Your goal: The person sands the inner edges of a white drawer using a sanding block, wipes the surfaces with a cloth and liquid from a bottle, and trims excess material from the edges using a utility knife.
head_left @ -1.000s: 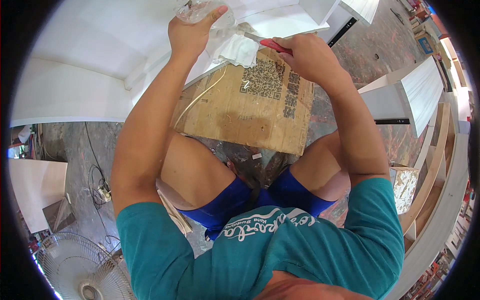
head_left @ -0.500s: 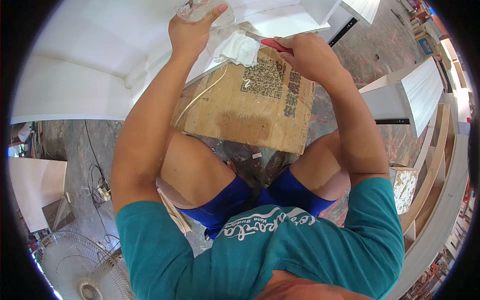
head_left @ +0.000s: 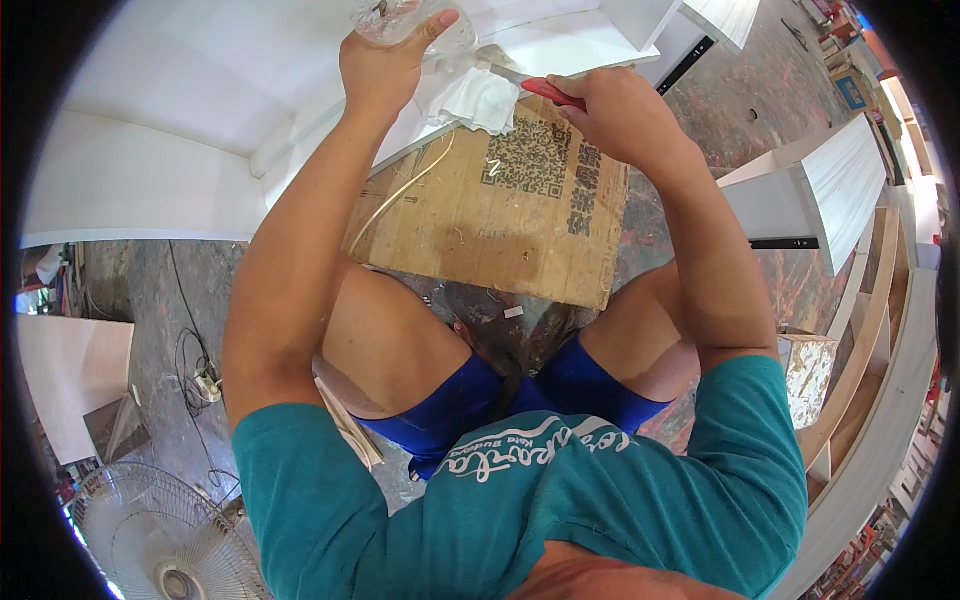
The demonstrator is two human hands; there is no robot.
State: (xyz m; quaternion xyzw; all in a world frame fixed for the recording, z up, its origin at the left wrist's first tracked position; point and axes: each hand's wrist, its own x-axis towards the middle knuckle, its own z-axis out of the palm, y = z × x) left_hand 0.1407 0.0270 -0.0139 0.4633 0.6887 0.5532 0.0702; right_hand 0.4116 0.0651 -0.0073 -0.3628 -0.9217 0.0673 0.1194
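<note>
My left hand is closed around a clear, crumpled-looking plastic container at the top edge, thumb over its rim. Something small and dark shows inside it. Farther right, my right hand grips a red-handled tool with a thin grey metal end. That end points left, towards a white cloth, which lies bunched on the white panel's edge and the cardboard. Whether the tool's tip touches anything I cannot tell. A flattened brown cardboard sheet lies between my knees.
A large white cabinet piece fills the upper left. A thin pale cord crosses the cardboard. At right stands a drawer with a black rail, near a wooden frame. A fan and black cable are at lower left.
My right hand and the red-handled tool have shifted very slightly. The left hand keeps its hold on the plastic container, almost unmoved.
</note>
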